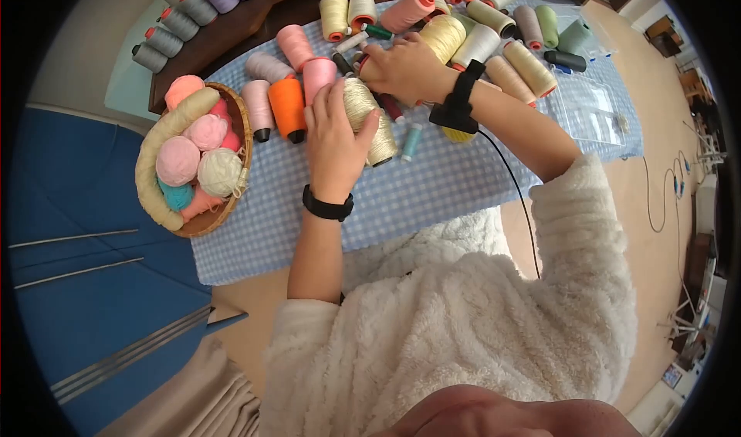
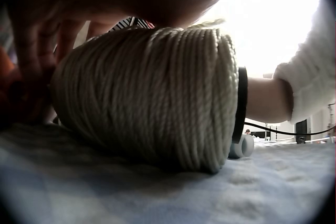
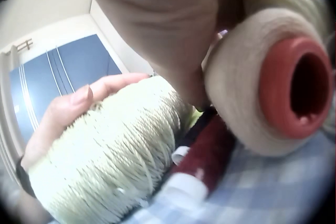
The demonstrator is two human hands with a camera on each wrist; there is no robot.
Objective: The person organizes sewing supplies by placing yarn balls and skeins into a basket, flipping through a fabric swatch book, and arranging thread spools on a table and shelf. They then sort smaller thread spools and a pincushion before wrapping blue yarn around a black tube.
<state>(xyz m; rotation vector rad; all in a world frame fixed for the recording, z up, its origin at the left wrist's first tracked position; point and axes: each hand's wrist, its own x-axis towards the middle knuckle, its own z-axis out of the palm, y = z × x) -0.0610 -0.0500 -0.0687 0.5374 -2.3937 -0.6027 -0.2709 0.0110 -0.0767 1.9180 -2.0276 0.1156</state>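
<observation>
A cone of cream twisted cord (image 1: 370, 116) lies on the checked cloth, its wound side filling the left wrist view. Arched over this cone, my left hand (image 1: 333, 140) holds it, thumb laid along the cord and fingers reaching towards its far end. My right hand (image 1: 413, 66) reaches down among the spools beyond. Close to that hand in the right wrist view are a beige cone with a red core (image 3: 236, 87) and a small dark red spool (image 3: 212, 155). The right fingertips are hidden; I cannot tell what they hold. A small light blue spool (image 1: 412, 142) lies beside the cream cone.
Left of my hands stand orange (image 1: 287, 109) and pink (image 1: 319, 76) cones. A wicker basket (image 1: 245, 140) of yarn balls sits at the table's left. Several more cones crowd the back and right, near a clear plastic case (image 1: 587, 109). A black cable (image 1: 513, 178) hangs from the right wrist.
</observation>
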